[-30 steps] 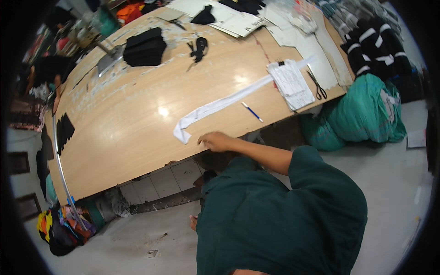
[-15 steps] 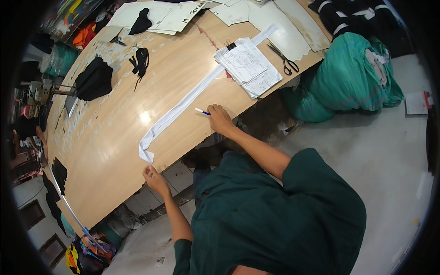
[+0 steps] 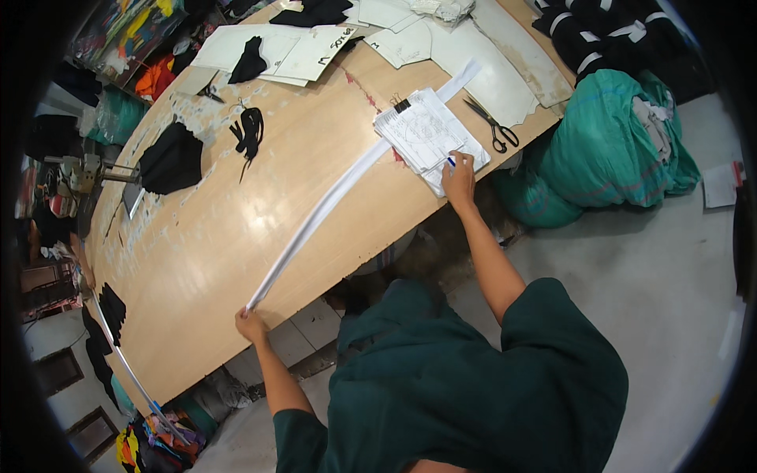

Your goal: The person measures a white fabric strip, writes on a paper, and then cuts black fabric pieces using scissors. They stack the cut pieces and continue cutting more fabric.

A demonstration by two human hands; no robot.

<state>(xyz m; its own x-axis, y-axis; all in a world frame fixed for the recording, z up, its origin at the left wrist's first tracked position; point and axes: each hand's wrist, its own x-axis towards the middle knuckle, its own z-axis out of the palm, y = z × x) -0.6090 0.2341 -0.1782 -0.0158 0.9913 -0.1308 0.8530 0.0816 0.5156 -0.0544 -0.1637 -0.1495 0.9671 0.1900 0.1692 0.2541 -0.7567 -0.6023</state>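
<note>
My left hand (image 3: pixel 251 325) is closed on the near end of a long white fabric strip (image 3: pixel 314 219), pulled fairly straight across the wooden table. The strip passes beneath a stack of papers (image 3: pixel 419 130) held by a black binder clip (image 3: pixel 402 106), and its far end shows beyond them. My right hand (image 3: pixel 459 180) grips a white and blue pen (image 3: pixel 452 162) over the lower right corner of the stack. Black-handled scissors (image 3: pixel 499 135) lie just right of the papers.
Black fabric pieces (image 3: pixel 171 158) and a bundle of black cord (image 3: pixel 249 132) lie across the table (image 3: pixel 260 205). White pattern cards (image 3: pixel 284 49) cover its far side. A green sack (image 3: pixel 591 150) bulges beside the right edge. At far left, part of another person's arm (image 3: pixel 82 264) shows.
My left hand has taken hold of the strip's folded near end and drawn it straight toward the table edge. My right hand has moved right with the pen, onto the papers.
</note>
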